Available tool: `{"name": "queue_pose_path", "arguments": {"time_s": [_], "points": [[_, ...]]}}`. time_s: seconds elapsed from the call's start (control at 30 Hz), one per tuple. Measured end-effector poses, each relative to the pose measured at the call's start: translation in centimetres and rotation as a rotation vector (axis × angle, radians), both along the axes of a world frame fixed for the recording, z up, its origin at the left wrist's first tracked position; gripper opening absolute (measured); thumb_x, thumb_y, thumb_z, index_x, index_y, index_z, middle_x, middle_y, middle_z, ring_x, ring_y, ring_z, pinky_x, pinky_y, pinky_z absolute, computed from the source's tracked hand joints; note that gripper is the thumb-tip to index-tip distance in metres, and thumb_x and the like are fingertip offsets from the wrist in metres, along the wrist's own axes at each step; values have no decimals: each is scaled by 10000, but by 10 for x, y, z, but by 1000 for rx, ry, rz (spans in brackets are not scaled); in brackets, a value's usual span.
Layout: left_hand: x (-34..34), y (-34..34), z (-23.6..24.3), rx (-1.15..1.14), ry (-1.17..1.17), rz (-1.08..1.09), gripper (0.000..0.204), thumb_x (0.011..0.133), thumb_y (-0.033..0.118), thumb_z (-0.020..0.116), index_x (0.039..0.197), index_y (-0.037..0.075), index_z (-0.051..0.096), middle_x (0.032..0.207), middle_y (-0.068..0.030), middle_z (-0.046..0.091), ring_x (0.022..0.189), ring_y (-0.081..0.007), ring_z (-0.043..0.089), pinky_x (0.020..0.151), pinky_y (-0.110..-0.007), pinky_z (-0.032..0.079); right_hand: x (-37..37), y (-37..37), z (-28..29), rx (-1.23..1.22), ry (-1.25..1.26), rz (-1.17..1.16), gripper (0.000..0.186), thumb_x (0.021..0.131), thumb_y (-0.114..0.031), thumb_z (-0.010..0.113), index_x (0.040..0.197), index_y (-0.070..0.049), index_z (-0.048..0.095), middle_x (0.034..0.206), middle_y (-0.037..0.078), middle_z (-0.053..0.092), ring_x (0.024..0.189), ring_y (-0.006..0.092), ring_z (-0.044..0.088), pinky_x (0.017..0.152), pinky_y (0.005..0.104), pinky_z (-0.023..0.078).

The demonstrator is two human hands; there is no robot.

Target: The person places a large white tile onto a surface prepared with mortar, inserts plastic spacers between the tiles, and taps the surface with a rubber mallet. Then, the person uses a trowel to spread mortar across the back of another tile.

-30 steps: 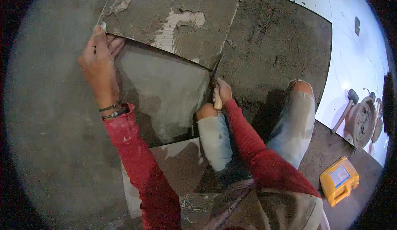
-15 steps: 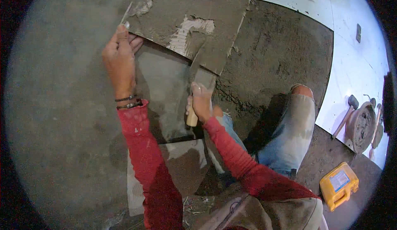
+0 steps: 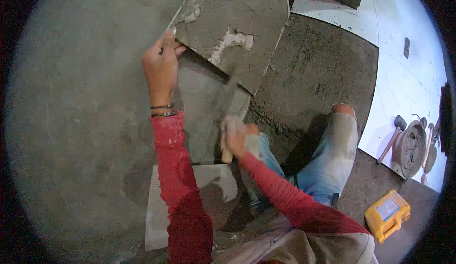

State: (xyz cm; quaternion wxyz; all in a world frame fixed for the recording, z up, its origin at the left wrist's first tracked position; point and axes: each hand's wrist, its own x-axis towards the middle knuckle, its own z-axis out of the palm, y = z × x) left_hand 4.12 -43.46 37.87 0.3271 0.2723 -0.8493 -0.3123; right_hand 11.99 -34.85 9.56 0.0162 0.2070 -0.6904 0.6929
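My left hand (image 3: 160, 64) grips the near left corner of a large tile (image 3: 259, 7), thumb on the upper face and fingers underneath. Grey mortar coats that face, apart from a bare whitish patch (image 3: 241, 40) near its middle. Tilted, the tile's near edge stands off the floor and casts a shadow. My right hand (image 3: 233, 138), smeared by motion, is closed round the pale handle of a trowel (image 3: 227, 155). Its blurred blade reaches toward the tile's near edge; whether it touches cannot be made out.
Rough mortar bed (image 3: 327, 60) lies right of the tile, bordered by white laid tiles (image 3: 389, 69). On those stand a mortar basin (image 3: 411, 145) and a mallet (image 3: 393, 140). A yellow jug (image 3: 387, 216) sits at lower right. A ridged pale tile (image 3: 156, 216) lies near my left forearm.
My left hand and the tile corner have shifted right in view. The trowel has come back toward me from the tile's coated face, and my right hand is now lower and blurred.
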Motion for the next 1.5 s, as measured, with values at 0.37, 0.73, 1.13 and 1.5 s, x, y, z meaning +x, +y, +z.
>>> {"name": "queue_pose_path", "arguments": {"time_s": [0.37, 0.73, 1.13, 1.5], "points": [[4, -2, -2, -2, 14, -7, 501, 969, 374, 498, 1077, -99, 622, 851, -133, 684, 789, -186, 678, 692, -286, 514, -45, -22, 83, -342, -395, 269, 281, 950, -276, 446, 798, -42, 485, 586, 73, 510, 413, 166, 513, 394, 317, 429], [-4, -4, -4, -28, 56, -54, 520, 969, 397, 486, 1072, -93, 625, 850, -136, 681, 802, -185, 675, 731, -296, 521, -5, 27, 83, -8, -108, 126, 277, 935, -255, 500, 935, 20, 535, 814, 292, 596, 793, 476, 583, 628, 484, 441], [-9, 2, -7, -16, 59, -1, 549, 965, 424, 486, 1030, -105, 619, 787, -102, 641, 778, -187, 675, 690, -291, 517, -158, -2, -19, 228, -72, -66, 296, 941, -314, 464, 995, -36, 551, 765, 267, 597, 698, 439, 606, 632, 536, 474], [-20, 7, -13, 101, 107, -9, 499, 968, 375, 505, 1073, -101, 612, 825, -106, 630, 727, -158, 650, 660, -277, 524, -93, 24, -149, -65, -447, 245, 282, 906, -246, 465, 1022, -16, 580, 863, 183, 589, 826, 338, 594, 730, 440, 477]]}}
